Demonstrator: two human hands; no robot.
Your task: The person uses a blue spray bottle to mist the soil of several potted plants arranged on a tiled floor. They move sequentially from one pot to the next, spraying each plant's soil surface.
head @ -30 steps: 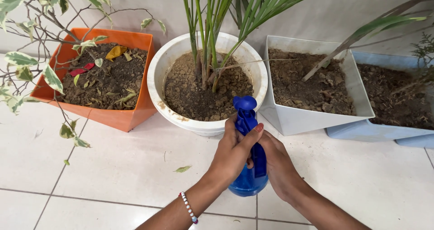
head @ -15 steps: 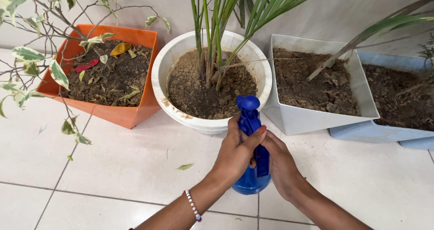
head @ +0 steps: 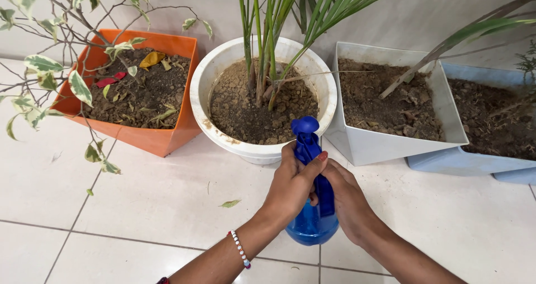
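a pale tiled floor (head: pixel 156 206) carries a row of planters set against a wall. largest at the right is a light blue trough (head: pixel 474 164) of dark soil, partly hidden behind a white square pot (head: pixel 385 144) filled with lumpy brown earth and a leaning bare stem. in the middle stands a round white pot (head: pixel 223 133) of dry clumped soil with a palm (head: pixel 268 38) of thin green stalks rising out of frame. at the left an orange square pot (head: pixel 162 141) holds dark soil, fallen yellow and red leaves, and a twiggy shrub (head: pixel 56 66) whose green-and-cream leaves spread over the floor. nothing stands between the hands and the round pot.

just in front of that pot's near rim, above the floor, is a blue spray bottle (head: pixel 312 225). its long axis runs near upright, tilted away, with the nozzle head topmost and aimed toward the round pot's soil. the left hand (head: pixel 290 186), with a beaded bracelet (head: pixel 241 249) on its wrist, is wrapped around the bottle's neck, its grip pressed together on it; the right hand (head: pixel 349 203) clasps the other side likewise. a small loose leaf (head: pixel 229 204) lies on the floor at left.
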